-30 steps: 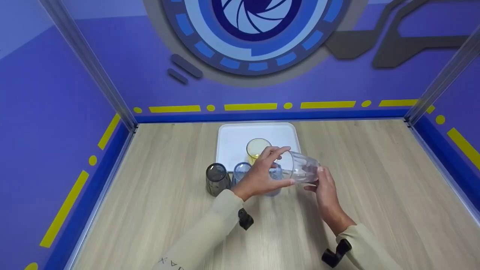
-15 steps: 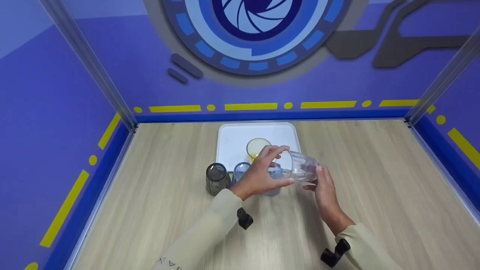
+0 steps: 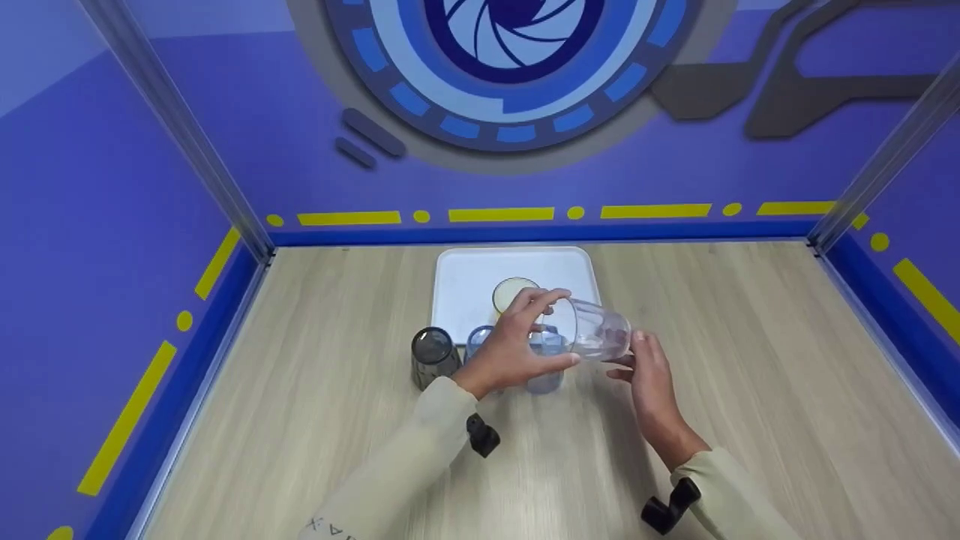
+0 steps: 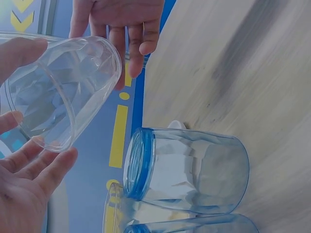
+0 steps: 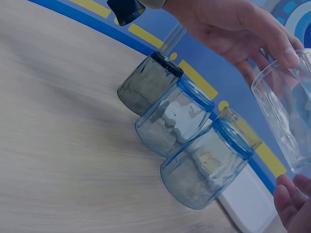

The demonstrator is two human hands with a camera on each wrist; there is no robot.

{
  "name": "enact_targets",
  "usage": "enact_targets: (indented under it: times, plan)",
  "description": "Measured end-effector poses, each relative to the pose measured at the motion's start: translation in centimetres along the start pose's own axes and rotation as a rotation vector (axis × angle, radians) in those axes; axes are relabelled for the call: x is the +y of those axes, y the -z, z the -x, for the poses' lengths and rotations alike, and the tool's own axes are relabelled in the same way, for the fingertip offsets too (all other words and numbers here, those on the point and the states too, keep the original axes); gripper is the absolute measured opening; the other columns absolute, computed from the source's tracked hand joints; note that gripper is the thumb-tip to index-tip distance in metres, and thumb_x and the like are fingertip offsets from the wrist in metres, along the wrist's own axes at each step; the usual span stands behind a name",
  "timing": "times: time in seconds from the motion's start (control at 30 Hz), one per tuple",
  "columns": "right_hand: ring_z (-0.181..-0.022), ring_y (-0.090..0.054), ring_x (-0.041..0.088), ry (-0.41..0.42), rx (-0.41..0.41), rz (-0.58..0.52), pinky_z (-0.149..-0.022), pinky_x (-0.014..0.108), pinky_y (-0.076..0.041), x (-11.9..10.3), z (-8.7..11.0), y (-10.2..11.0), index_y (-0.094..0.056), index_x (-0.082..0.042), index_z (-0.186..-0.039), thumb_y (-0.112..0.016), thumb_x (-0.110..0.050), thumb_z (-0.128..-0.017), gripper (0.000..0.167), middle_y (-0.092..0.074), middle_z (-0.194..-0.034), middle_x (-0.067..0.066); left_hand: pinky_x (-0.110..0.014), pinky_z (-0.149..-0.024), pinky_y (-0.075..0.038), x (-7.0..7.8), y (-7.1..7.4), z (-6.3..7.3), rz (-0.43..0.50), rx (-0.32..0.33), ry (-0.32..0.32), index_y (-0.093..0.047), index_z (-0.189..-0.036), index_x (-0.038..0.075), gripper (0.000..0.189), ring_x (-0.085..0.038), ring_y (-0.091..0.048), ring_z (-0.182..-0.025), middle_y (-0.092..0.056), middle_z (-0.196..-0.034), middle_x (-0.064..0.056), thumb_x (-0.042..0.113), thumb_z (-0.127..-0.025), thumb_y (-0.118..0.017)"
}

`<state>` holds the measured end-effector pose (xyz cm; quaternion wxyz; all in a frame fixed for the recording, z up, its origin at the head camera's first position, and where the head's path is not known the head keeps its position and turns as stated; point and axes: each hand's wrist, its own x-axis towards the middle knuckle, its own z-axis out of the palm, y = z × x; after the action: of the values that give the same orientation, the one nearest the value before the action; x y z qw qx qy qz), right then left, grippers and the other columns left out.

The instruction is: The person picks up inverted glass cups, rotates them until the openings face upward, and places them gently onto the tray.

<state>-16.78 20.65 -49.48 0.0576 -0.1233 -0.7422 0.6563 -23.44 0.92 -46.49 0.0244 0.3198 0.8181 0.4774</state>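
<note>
My left hand [image 3: 510, 345] grips a clear drinking glass [image 3: 606, 334] near its rim, thumb on one side and fingers on the other. Held above the table, the glass lies tilted on its side, rim to the left and base to the right. Beside the base is my right hand [image 3: 652, 382], fingers loosely extended; in the right wrist view its fingertips [image 5: 283, 194] appear just apart from the glass. Below the hands, two blue glasses [image 5: 175, 116] [image 5: 206, 165] and a dark grey glass [image 3: 435, 360] stand upside down in a row.
Behind the row lies a white tray [image 3: 465, 277] bearing an upright yellow glass [image 3: 514, 291], partly hidden by my left hand. Blue-purple panels [image 3: 510, 187] enclose the wooden table [image 3: 337, 337] at the back and sides.
The clear glass has moved slightly left with my left hand, away from the right fingers that were at its base. My right hand has stayed almost in place.
</note>
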Motion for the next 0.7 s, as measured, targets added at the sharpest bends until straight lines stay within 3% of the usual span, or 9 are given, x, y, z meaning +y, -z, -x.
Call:
enact_targets:
  times: [0.3, 0.7]
  plan:
    - [-0.111, -0.057, 0.02, -0.019, -0.018, 0.052, -0.087, 0.022, -0.049, 0.2, 0.1, 0.0, -0.037, -0.01, -0.135, -0.017, -0.044, -0.105, 0.05, -0.048, -0.135, 0.008, -0.028, -0.098, -0.05, -0.1, 0.8, 0.2, 0.017, 0.009, 0.031, -0.042, -0.14, 0.041, 0.078, -0.008, -0.048, -0.122, -0.043, -0.135, 0.007, 0.038, -0.074, -0.083]
    - [-0.114, -0.058, 0.023, -0.01, -0.028, 0.057, -0.088, 0.022, -0.048, 0.4, 0.1, -0.2, -0.039, -0.009, -0.135, -0.019, -0.044, -0.105, 0.05, -0.049, -0.139, 0.01, -0.032, -0.1, -0.049, -0.1, 1.8, 0.5, -0.043, 0.044, 0.014, -0.042, -0.141, 0.04, 0.078, -0.016, -0.047, -0.125, -0.042, -0.138, 0.006, 0.042, -0.073, -0.082]
